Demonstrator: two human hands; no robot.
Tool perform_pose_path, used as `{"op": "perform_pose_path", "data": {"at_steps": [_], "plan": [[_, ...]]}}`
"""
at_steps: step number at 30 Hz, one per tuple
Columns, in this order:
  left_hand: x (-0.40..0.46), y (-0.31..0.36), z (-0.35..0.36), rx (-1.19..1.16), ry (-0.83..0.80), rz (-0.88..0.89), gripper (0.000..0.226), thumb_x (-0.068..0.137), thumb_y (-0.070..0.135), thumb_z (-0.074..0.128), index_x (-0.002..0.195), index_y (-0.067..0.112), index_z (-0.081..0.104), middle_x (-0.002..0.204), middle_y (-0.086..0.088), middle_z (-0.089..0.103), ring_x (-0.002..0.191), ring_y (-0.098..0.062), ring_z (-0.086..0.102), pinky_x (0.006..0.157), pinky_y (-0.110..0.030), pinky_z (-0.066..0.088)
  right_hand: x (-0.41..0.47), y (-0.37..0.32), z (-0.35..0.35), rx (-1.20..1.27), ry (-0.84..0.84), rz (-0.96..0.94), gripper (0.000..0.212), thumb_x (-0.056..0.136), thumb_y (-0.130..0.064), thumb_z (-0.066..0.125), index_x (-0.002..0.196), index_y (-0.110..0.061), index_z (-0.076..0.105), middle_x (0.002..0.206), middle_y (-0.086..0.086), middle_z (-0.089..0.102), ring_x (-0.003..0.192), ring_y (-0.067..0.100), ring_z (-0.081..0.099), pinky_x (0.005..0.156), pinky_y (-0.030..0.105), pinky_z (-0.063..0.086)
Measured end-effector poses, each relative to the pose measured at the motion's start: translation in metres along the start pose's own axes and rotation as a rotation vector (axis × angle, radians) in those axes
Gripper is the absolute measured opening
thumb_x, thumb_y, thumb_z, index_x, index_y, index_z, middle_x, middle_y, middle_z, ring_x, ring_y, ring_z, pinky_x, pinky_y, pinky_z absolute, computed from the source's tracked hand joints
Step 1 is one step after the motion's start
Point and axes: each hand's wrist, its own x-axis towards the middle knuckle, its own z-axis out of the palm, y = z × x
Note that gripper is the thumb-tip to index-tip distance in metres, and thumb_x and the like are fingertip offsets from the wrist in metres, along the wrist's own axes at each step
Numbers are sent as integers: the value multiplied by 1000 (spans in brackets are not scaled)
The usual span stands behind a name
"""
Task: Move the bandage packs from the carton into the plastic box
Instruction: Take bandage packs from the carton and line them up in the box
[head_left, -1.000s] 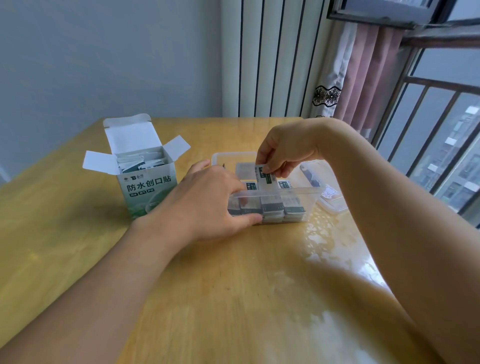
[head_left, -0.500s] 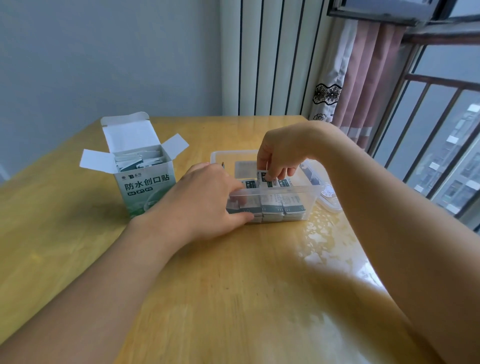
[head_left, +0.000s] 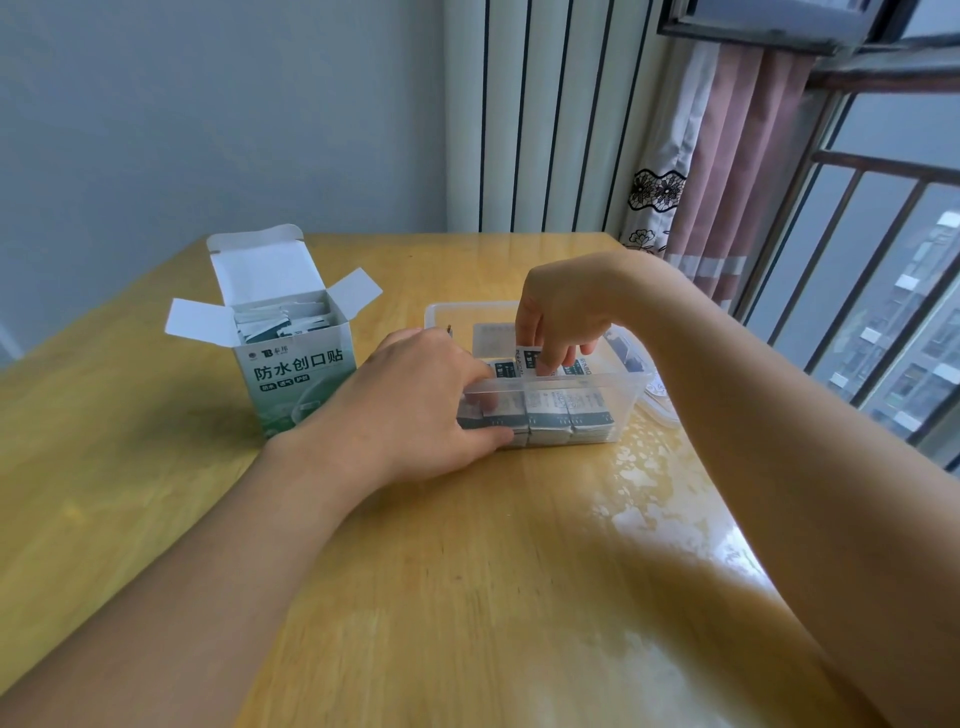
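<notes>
A green and white carton (head_left: 296, 374) stands open at the left of the wooden table, with several bandage packs (head_left: 283, 319) showing inside. To its right sits a clear plastic box (head_left: 618, 400) holding rows of upright bandage packs (head_left: 566, 413). My left hand (head_left: 415, 405) grips the box's near left corner, fingers over the rim and thumb against the front wall. My right hand (head_left: 558, 317) reaches down into the box from above, fingertips pinching one bandage pack (head_left: 524, 358) among the stacked ones.
The box's clear lid (head_left: 657, 397) lies on the table just right of the box. The table's right edge runs close to a curtain (head_left: 717, 171) and a barred window (head_left: 883, 249). A grey wall stands behind the table.
My right hand has lowered the pinched pack from above the rim down into the box among the other packs. My left hand has stayed on the box's corner.
</notes>
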Motion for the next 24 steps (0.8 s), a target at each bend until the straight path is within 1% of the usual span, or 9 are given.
{"op": "perform_pose_path", "data": {"at_steps": [3, 8, 11, 14, 16, 17, 19, 22, 24], "plan": [[-1, 1, -1, -12, 6, -1, 37, 77, 67, 58, 78, 30, 65, 75, 12, 62, 83, -13, 52, 86, -34, 45, 1, 0, 1, -35, -9, -16, 37, 85, -14, 76, 121, -15, 69, 87, -1, 72, 75, 10, 68, 56, 19, 48], [-2, 3, -2, -23, 14, 8, 31, 79, 64, 62, 71, 34, 59, 73, 15, 60, 82, -12, 50, 86, -34, 44, 4, 2, 5, -38, -25, -15, 44, 85, -13, 77, 127, -20, 66, 105, 3, 74, 82, 12, 71, 60, 21, 52], [-3, 7, -6, -37, 28, 1, 33, 80, 66, 63, 86, 34, 68, 83, 14, 66, 88, -13, 54, 91, -35, 44, 0, 1, 1, -26, -21, -24, 49, 85, -13, 77, 131, -19, 62, 109, 4, 73, 82, 13, 72, 59, 21, 52], [-4, 8, -13, -111, 67, -56, 55, 78, 78, 54, 104, 33, 72, 104, 15, 69, 103, -13, 56, 94, -34, 42, -16, -1, -14, 0, 45, -50, 50, 83, -18, 80, 130, -22, 62, 107, 3, 75, 82, 15, 73, 64, 25, 57], [-4, 7, -22, -270, 164, -58, 56, 83, 77, 45, 101, 31, 72, 104, 18, 69, 103, -8, 59, 90, -32, 47, -27, -6, -24, 20, 132, -85, 46, 83, -21, 80, 126, -25, 65, 103, 1, 76, 81, 14, 74, 71, 29, 60], [-4, 6, -27, -360, 242, -45, 48, 90, 67, 46, 98, 29, 73, 100, 17, 71, 99, -6, 62, 88, -30, 48, -33, -8, -28, 47, 197, -113, 41, 84, -21, 79, 122, -26, 67, 101, -1, 77, 79, 12, 73, 72, 29, 59], [-3, -3, -38, -406, 500, -53, 32, 98, 41, 51, 92, 19, 73, 91, 9, 73, 91, -7, 64, 84, -24, 48, -39, -17, -30, 105, 385, -215, 29, 85, -20, 78, 113, -26, 72, 95, -7, 77, 80, 7, 71, 75, 26, 57], [-9, -33, -62, -303, 823, -253, 15, 90, 20, 59, 93, 14, 73, 87, 8, 70, 88, -9, 63, 80, -17, 46, -39, -50, -22, 240, 623, -443, 17, 93, -19, 69, 108, -25, 75, 99, -15, 73, 85, -6, 66, 79, 13, 54], [-13, -60, -71, -274, 859, -424, 16, 83, 19, 63, 98, 17, 70, 94, 9, 67, 94, -13, 62, 86, -26, 47, -34, -75, -8, 259, 631, -539, 20, 98, -20, 61, 114, -26, 73, 106, -21, 68, 85, -13, 61, 77, 5, 48]]}}
